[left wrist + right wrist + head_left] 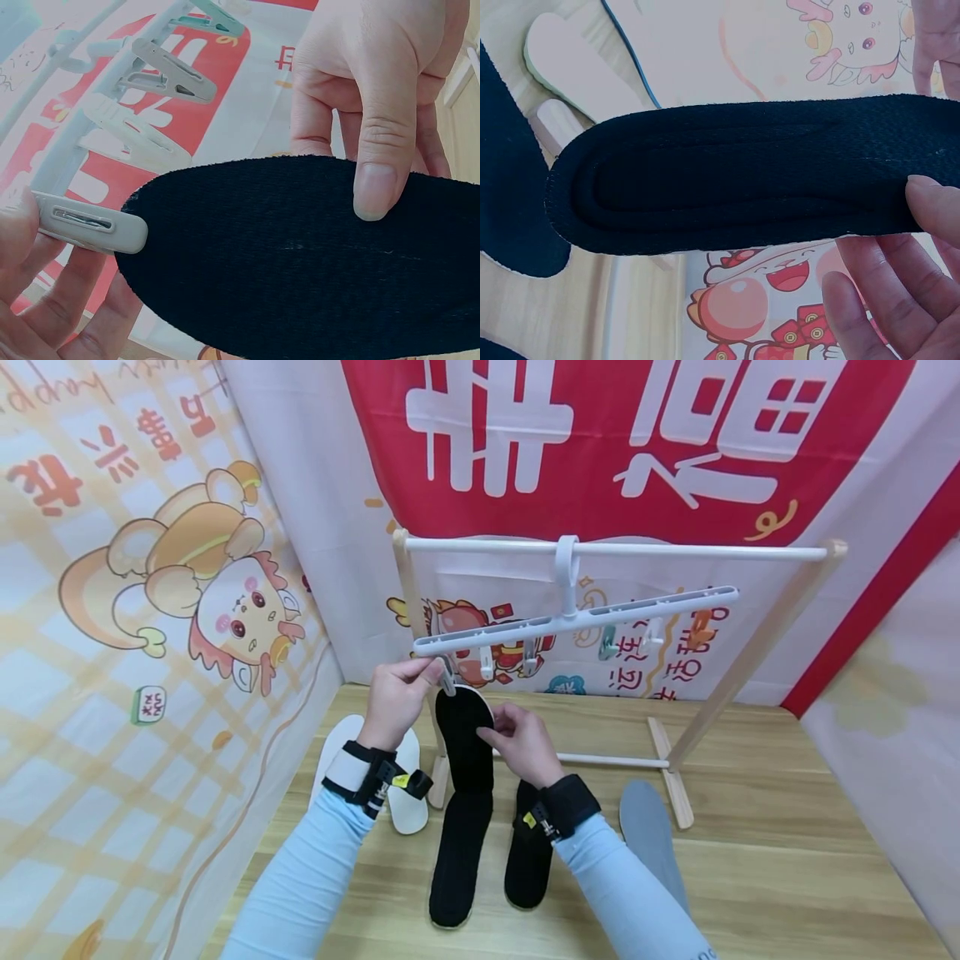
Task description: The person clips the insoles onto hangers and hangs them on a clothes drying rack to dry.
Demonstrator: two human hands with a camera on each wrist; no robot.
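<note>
A black insole hangs upright below the left end of a white clip hanger. Its rounded upper tip sits in the mouth of a grey clip, as the left wrist view shows. My left hand pinches that clip by its handle end. Lower down, my right hand grips the insole by its edge, thumb on the dark face and fingers behind. The insole's heel end hangs free in the right wrist view. Two more black insoles lie beneath, one left and one right.
The hanger hooks over the white top rail of a wooden-legged rack. Other clips hang along it, including a white clip and an orange clip. White insoles lie at left, a grey insole at right.
</note>
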